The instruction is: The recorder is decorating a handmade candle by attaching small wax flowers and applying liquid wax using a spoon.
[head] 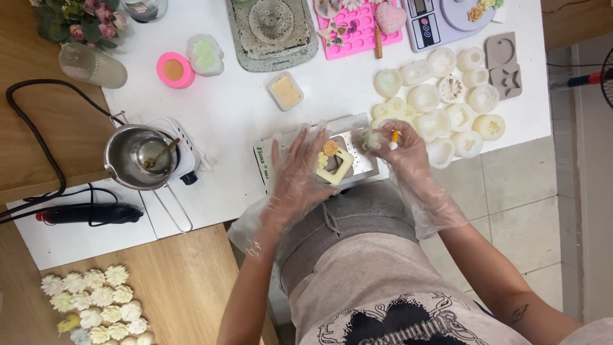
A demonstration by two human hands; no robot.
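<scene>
Head view, steel pot holding spoon, left hand on square frame

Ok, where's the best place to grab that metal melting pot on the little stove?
Probably by the long wire handle of the metal pot, coming from the near table edge. It sticks out toward the person, away from the stove, and nothing lies over it.

Both gloved hands reach forward side by side, left hand spread flat, right hand pinching, fingers curled.
</scene>
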